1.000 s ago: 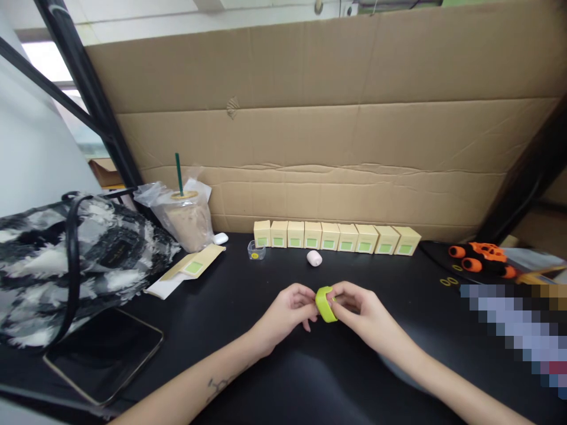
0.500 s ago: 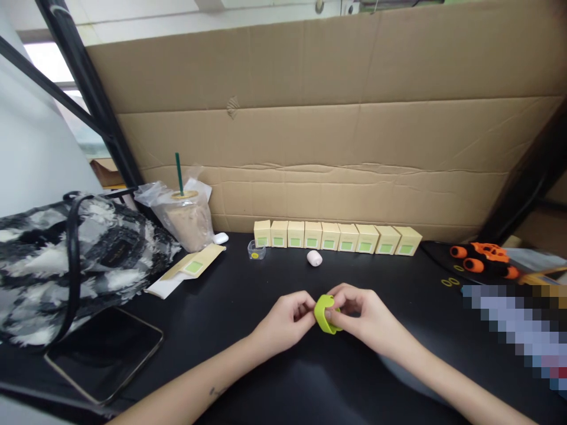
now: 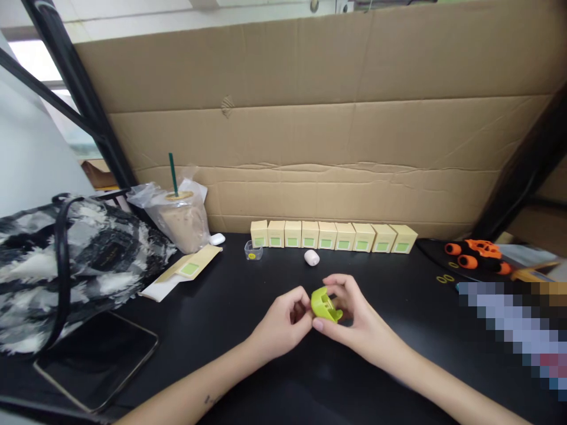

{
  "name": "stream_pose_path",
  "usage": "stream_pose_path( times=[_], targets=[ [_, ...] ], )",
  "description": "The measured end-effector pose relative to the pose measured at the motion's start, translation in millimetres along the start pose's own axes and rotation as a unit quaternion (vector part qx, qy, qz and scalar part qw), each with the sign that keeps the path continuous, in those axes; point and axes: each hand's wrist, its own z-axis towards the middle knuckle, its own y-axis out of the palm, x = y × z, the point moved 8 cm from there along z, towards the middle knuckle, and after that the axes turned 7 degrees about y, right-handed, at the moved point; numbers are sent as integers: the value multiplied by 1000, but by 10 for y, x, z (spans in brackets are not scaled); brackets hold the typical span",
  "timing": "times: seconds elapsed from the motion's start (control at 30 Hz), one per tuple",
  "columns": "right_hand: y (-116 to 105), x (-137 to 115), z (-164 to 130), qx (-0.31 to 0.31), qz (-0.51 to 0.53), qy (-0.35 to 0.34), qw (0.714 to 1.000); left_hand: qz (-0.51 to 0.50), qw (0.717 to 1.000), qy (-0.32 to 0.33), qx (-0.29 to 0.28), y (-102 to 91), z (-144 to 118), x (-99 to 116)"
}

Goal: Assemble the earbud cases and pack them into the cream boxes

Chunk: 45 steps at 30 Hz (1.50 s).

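Note:
Above the middle of the black table, both hands meet at a small lime-green hollow cover (image 3: 319, 305) that looks soft and has a notched rim. My left hand (image 3: 283, 321) is closed in a pinch at its left edge; the fingertips are partly hidden. On the other side, my right hand (image 3: 354, 319) holds the cover between the thumb below and the fingers above and behind it. The cover's opening faces right, towards the right palm. Just beyond the hands lies a small rounded whitish case (image 3: 311, 257), apart from both.
Small cream boxes (image 3: 328, 236) with green labels line the back. Left of centre are a clear container (image 3: 254, 251), flattened packaging (image 3: 188, 268), a bagged drink (image 3: 183, 221), a tablet (image 3: 97, 360) and a fluffy bag (image 3: 101, 260). An orange-wheeled toy (image 3: 481, 254) and rubber bands (image 3: 444, 278) sit right.
The lime-green cover has turned so its opening shows more. My right fingers have spread wider around it, and the thumb has shifted left beneath it. The view has moved slightly.

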Motion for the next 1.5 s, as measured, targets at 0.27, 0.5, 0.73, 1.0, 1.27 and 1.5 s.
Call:
stream_pose_path(
  times=[0.27, 0.5, 0.73, 1.0, 1.27, 1.5],
  targets=[
    [-81, -201, -69, 55, -58, -22, 997, -6, 1000, 15, 2, -27, 16, 88],
    [-162, -384, -115, 88, -135, -103, 981, -17, 1000, 17, 1, -51, 70, -10],
    [-113, -413, -117, 50, -158, -110, 980, 7, 998, 26, -51, 34, 24, 60],
    [-75, -481, -187, 54, -199, -152, 967, 37, 997, 51, -39, 0, 4, 131],
    [-122, -419, -158, 91, -279, -158, 943, -91, 995, -33, -40, 67, 49, -120],
    [-145, -213, 107, 64, -334, -110, 934, -320, 935, -130, -74, 221, 7, -225]
  ],
)
